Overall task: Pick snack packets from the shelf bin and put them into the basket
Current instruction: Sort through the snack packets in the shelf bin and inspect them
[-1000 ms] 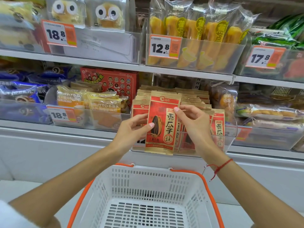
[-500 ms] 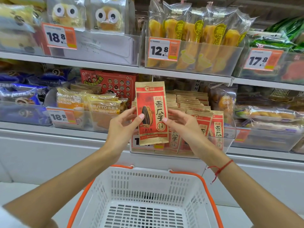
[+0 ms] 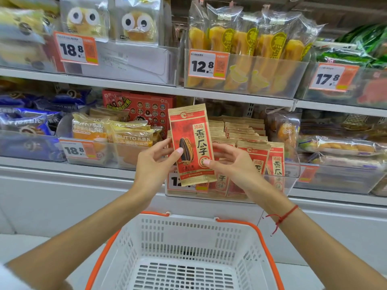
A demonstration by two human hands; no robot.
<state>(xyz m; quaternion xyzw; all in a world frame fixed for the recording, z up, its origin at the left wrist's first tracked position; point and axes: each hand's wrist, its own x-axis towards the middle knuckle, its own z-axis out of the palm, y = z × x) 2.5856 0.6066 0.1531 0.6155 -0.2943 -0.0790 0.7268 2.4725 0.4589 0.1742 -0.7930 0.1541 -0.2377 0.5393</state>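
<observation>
A red and tan sunflower-seed packet (image 3: 191, 141) stands upright in front of the shelf, lifted clear of its bin. My left hand (image 3: 154, 164) pinches its left edge, thumb on the front. My right hand (image 3: 232, 164) pinches the lower right edge. Behind them a clear shelf bin (image 3: 291, 183) holds several more of the same packets (image 3: 257, 155) in rows. Below my forearms sits a white basket (image 3: 188, 248) with orange rim and handles, with nothing visible inside.
Left of the seed bin, a clear bin holds yellow bread packs (image 3: 125, 135), and a red box (image 3: 144, 107) stands behind. The upper shelf (image 3: 125, 84) carries more bagged snacks and price tags. Bagged pastries (image 3: 339, 145) lie at the right.
The packet has risen out of the bin from low at its front to up in front of the shelf, both hands holding it. It has moved slightly left.
</observation>
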